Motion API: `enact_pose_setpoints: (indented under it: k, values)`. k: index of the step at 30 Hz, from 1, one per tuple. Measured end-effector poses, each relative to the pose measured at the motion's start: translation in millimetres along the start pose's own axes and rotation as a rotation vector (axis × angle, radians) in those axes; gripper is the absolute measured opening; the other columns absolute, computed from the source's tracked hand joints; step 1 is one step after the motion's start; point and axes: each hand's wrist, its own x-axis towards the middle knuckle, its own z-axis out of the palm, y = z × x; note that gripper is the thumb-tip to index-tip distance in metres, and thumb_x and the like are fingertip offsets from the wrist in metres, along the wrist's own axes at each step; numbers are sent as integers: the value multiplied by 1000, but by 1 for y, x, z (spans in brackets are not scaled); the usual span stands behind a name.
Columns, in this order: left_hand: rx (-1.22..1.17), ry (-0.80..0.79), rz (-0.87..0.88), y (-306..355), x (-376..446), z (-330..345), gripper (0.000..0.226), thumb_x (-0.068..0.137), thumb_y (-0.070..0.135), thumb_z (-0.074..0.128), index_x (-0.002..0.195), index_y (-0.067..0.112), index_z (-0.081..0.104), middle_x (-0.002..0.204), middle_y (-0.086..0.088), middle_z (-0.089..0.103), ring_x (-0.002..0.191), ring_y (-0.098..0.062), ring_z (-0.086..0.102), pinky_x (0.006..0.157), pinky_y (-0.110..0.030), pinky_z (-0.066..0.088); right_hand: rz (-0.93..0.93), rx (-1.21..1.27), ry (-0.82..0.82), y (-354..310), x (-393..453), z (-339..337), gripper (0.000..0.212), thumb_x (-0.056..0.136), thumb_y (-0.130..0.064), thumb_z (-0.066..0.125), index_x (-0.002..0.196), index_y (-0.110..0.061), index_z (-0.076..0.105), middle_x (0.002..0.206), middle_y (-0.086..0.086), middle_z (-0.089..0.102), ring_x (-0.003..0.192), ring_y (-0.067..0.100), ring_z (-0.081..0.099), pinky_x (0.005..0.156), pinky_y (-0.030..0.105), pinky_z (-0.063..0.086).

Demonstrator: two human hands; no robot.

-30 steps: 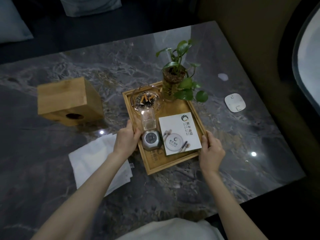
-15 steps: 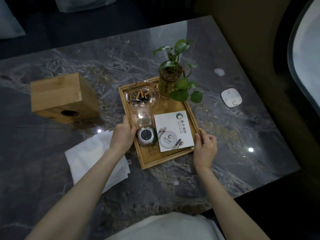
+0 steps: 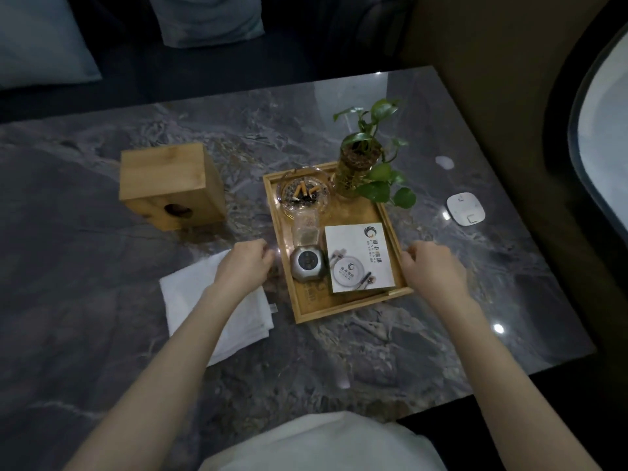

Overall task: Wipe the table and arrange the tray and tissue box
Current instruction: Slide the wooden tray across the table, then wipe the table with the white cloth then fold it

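What you cannot make out around the tray

Your left hand [image 3: 245,266] curls its fingers [image 3: 266,258] under, so you cannot tell whether they touch the tray [image 3: 351,305]; your right hand [image 3: 433,266] covers the rim there. The left forearm hides part of the white cloth [image 3: 183,294]. The print on the card [image 3: 356,256] is too small to read, and the surface [image 3: 102,334] runs off the left edge.

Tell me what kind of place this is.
Probably a lounge or private room in a hospitality venue: a marble table before a cushioned sofa, with a tray holding a used ashtray, a branded card and a plant.
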Motion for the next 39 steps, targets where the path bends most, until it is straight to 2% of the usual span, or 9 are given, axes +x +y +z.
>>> enact_pose_setpoints:
  k: [5, 10, 15, 19, 24, 29, 32, 35, 39]
  values:
    - [8, 109, 88, -33, -45, -15, 24, 93, 18, 42, 81, 12, 61, 82, -4, 60, 81, -26, 59, 59, -33, 39, -305, 20, 106, -60, -34, -17, 28, 94, -29, 43, 93, -8, 61, 87, 14, 68, 82, 34, 60, 60, 34, 42]
    - [-187, 373, -96, -75, -87, 6, 26, 90, 9, 49, 113, 1, 60, 114, -16, 59, 104, -30, 55, 85, -35, 42, -523, 270, -41, -124, -56, 24, 22, 93, -27, 48, 96, -10, 62, 87, 9, 69, 78, 26, 62, 65, 34, 48]
    - [-193, 379, -403, -102, -103, 35, 53, 85, 11, 58, 131, -7, 38, 134, -29, 38, 119, -43, 37, 102, -46, 31, -402, 526, -336, -157, -59, 83, 41, 89, -22, 58, 126, -10, 46, 118, 10, 59, 108, 24, 56, 91, 36, 47]
    - [-258, 356, -582, -104, -103, 37, 67, 84, 20, 60, 135, -9, 28, 135, -31, 34, 122, -44, 31, 103, -47, 27, -297, 414, -298, -167, -63, 113, 62, 82, -28, 66, 132, -9, 36, 134, 11, 44, 122, 27, 45, 102, 40, 43]
    - [-429, 325, -581, -101, -92, 33, 45, 81, 11, 58, 124, 1, 47, 122, -24, 52, 109, -39, 50, 92, -44, 40, -186, 312, -285, -177, -67, 117, 49, 82, -17, 66, 122, -5, 41, 125, 15, 52, 114, 31, 51, 91, 37, 46]
    - [-680, 303, -636, -94, -84, 18, 41, 76, 0, 56, 116, 4, 52, 111, -16, 63, 91, -31, 57, 75, -35, 45, -55, 450, -487, -186, -56, 112, 33, 84, -9, 60, 115, -5, 47, 116, 14, 57, 105, 31, 56, 77, 34, 48]
    - [-901, 265, -669, -89, -82, 7, 27, 72, -2, 58, 97, 9, 58, 101, -14, 66, 89, -31, 60, 79, -41, 50, -93, 559, -585, -185, -50, 104, 30, 81, -10, 62, 110, -5, 55, 102, 10, 60, 93, 24, 57, 71, 28, 48]
    - [-1118, 129, -612, -77, -85, -8, 33, 75, -4, 58, 107, 6, 58, 104, -12, 65, 96, -30, 61, 79, -42, 53, -136, 682, -598, -178, -50, 88, 28, 79, -10, 61, 106, -5, 58, 83, 1, 55, 88, 21, 54, 62, 23, 45]
    - [-1368, 48, -510, -47, -89, -30, 33, 79, -2, 59, 110, 6, 58, 102, -10, 66, 93, -28, 63, 73, -38, 54, -134, 859, -661, -159, -48, 51, 28, 79, -13, 61, 106, -16, 57, 101, 4, 59, 99, 23, 56, 86, 38, 51]
